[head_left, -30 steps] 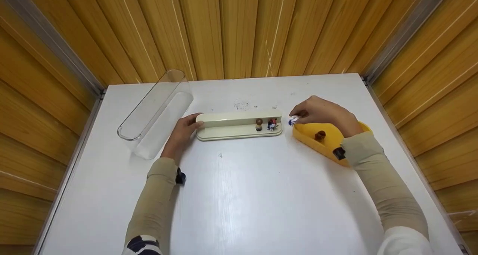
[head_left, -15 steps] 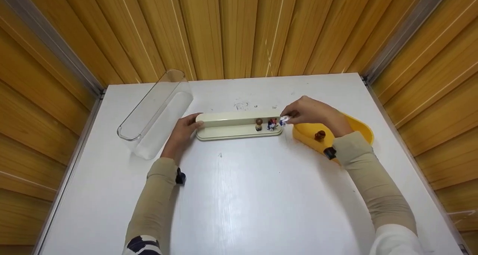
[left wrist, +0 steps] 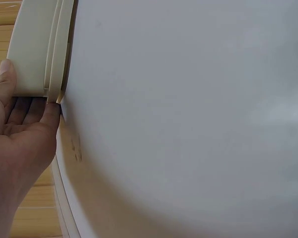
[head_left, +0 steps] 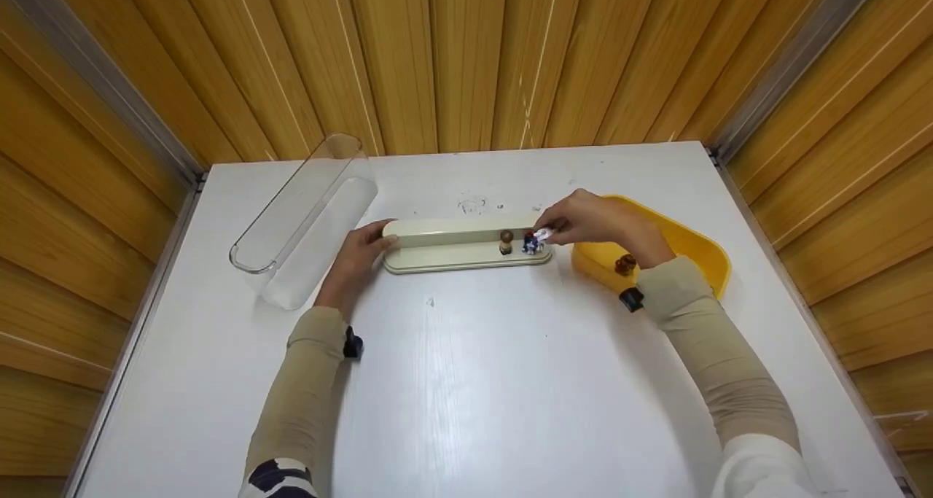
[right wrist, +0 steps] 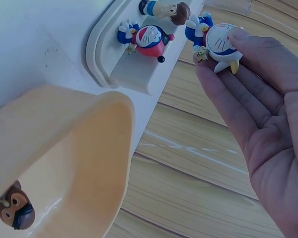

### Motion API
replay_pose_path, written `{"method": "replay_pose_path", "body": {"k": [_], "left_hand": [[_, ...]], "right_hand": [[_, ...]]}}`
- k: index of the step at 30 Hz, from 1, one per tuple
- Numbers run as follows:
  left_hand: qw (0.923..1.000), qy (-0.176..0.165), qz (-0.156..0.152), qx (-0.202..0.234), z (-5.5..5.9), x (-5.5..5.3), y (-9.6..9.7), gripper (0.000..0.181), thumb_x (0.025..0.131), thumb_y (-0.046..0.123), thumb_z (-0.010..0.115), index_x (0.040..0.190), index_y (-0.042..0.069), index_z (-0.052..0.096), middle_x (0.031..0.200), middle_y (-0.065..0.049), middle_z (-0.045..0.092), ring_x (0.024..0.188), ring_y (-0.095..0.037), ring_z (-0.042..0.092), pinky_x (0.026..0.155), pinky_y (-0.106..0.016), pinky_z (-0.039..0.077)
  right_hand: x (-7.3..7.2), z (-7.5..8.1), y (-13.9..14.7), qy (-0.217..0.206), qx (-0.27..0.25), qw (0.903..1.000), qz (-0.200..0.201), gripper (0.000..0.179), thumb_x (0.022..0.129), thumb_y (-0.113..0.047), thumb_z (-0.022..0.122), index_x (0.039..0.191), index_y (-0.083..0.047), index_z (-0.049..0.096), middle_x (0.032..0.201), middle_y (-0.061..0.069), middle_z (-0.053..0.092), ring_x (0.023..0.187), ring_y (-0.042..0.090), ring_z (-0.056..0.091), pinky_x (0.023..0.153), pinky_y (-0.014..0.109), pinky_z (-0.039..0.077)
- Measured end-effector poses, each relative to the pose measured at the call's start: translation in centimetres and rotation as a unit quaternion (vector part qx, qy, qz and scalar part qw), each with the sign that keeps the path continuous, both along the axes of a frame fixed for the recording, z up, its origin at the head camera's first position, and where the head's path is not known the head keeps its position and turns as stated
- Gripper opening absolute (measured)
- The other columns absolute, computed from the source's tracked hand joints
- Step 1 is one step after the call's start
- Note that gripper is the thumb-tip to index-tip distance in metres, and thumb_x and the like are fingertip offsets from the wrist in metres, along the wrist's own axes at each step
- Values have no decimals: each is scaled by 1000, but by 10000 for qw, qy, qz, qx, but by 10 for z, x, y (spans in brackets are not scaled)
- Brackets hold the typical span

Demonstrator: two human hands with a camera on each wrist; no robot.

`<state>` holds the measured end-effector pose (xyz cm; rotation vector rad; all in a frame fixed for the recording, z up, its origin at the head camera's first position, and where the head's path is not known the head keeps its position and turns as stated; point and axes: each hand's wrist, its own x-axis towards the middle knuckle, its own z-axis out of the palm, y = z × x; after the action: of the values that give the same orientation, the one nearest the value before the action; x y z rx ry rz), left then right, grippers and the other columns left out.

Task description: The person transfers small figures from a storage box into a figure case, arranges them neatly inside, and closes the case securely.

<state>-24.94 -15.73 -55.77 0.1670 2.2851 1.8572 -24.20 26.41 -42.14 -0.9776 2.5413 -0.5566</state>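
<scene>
My left hand (head_left: pixel 362 254) grips the left end of a long cream display base (head_left: pixel 437 257), thumb at its near side in the left wrist view (left wrist: pixel 30 54). My right hand (head_left: pixel 587 219) pinches a small blue-and-white cat figurine (right wrist: pixel 218 39) with a white face by its head, over the base's right end. On the base stand a brown-haired figurine (head_left: pixel 506 241) and a blue cat figurine with a red hood (right wrist: pixel 150 40). From the head, the held figurine partly covers the hooded one.
Right of the base lies a yellow bin (head_left: pixel 692 246) with a brown figurine (head_left: pixel 625 265) inside, partly under my right forearm. A clear plastic cover (head_left: pixel 299 214) lies at the left. Wood-patterned panels (head_left: pixel 466 60) rise behind the white table (head_left: pixel 474 381).
My right hand has carried the blue-and-white cat figurine left, from above the yellow bin's edge to over the base's right end. The left hand stays on the base.
</scene>
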Motion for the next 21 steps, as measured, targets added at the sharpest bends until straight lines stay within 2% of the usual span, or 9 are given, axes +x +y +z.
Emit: {"method": "replay_pose_path", "body": {"k": [8,11,12,16,21], "left_hand": [[10000,-10,12,70,3,3,2,44,101,19,65,142,3,57,138,-12,62,130,-22,55,114,-37,40],[10000,-17,12,-6,3,2,2,45,101,20,65,142,3,57,139,-12,61,131,-22,54,114,-37,40],[10000,28,8,-36,1,0,1,45,101,21,66,142,4,58,139,-11,62,131,-21,55,114,-36,40],[10000,29,-28,-47,1,-3,1,46,101,22,66,142,5,57,140,-11,61,133,-21,53,115,-36,39],[10000,41,-28,-40,-1,-1,-1,46,101,21,65,143,4,57,139,-11,61,132,-22,54,115,-37,39]], "right_hand": [[0,-3,-16,-118,-87,9999,33,28,93,-13,75,121,-8,75,110,6,75,93,18,70,89,37,59],[-1,-3,-22,-100,-29,9999,63,29,94,-14,76,122,-8,74,111,7,75,94,19,70,91,37,59],[-1,-3,-24,-100,-28,9999,77,29,94,-15,75,122,-8,74,112,7,75,95,19,70,91,37,59],[-1,-4,-31,-70,-134,9997,180,30,93,-16,76,122,-7,74,114,7,75,94,18,71,90,36,59],[-2,-7,-42,-25,-283,9990,343,30,94,-16,75,123,-7,74,112,6,75,92,17,69,88,34,59]]}}
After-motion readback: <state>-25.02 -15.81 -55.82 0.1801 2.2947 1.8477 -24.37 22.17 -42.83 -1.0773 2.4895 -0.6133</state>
